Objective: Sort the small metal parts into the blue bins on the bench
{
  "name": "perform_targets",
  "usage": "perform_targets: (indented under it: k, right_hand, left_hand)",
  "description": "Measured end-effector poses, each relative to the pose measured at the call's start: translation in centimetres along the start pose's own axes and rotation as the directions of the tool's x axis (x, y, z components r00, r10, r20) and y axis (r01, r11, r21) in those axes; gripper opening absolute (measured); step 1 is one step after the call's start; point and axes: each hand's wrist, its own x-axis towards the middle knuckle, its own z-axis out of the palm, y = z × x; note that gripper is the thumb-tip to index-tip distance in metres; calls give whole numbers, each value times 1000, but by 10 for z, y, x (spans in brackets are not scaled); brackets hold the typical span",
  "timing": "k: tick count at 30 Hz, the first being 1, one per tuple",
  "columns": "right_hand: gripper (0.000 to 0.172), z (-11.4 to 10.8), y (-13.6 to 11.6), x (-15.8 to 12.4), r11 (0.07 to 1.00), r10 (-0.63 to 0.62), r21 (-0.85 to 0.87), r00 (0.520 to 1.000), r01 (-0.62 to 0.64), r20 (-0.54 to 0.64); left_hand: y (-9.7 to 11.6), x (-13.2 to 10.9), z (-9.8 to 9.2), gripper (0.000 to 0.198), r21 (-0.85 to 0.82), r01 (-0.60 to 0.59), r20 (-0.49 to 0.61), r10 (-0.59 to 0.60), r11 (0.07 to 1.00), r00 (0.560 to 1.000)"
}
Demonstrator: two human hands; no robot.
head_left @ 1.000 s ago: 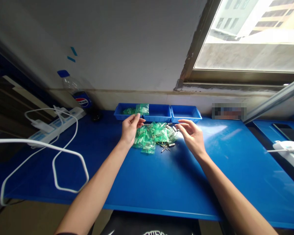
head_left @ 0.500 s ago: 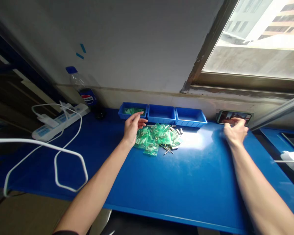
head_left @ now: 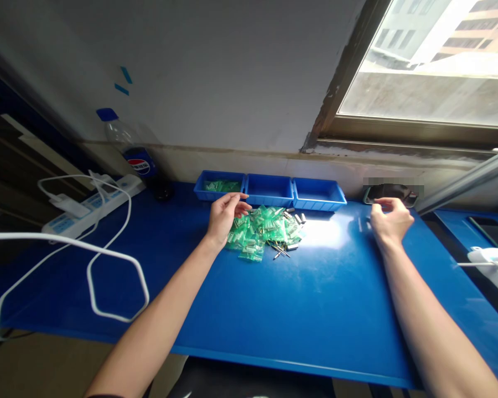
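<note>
My left hand [head_left: 227, 216] hovers at the left edge of a pile of green plastic packets [head_left: 259, 229], its fingers apart with nothing between them. Loose metal pins [head_left: 280, 251] and small dark and silver pieces lie at the pile's right side. Behind the pile stand three blue bins in a row: the left bin [head_left: 199, 190] holds green packets, while the middle bin [head_left: 269, 198] and right bin [head_left: 320, 203] show bare insides. On the right, my right hand [head_left: 390, 220] is just in front of a phone [head_left: 388, 193] leaning by the wall, fingers curved and apart, holding nothing.
A cola bottle [head_left: 139, 160] stands at the back left, beside a white power strip [head_left: 91, 207]. White cable [head_left: 89, 276] loops over the left of the blue table [head_left: 299, 315]. At the far right lie another phone [head_left: 492, 231] and a white device [head_left: 496, 265].
My right hand has drawn back slightly from the phone, whose screen has turned from a lit picture to mostly dark. My left hand stays by the pile. The whole view has shifted a little.
</note>
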Motion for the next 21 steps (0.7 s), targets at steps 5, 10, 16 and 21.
perform_targets:
  k: [5,10,16,21]
  right_hand:
    - [16,7,-17,-11,999,38,-20,999,-37,23]
    - [30,10,-7,0,993,72,-86,997,-75,-36]
    - [38,1,14,32,970,209,-125,978,-209,-13]
    - [32,-8,6,29,972,193,-103,970,-209,-146]
  left_hand:
    - [2,-3,4,33,22,-8,41,7,1000,999]
    - [2,-4,4,33,34,-3,55,1,999,998]
    - [1,-2,2,33,41,-4,59,1,999,998]
    - [2,-2,1,31,46,-7,57,5,999,998]
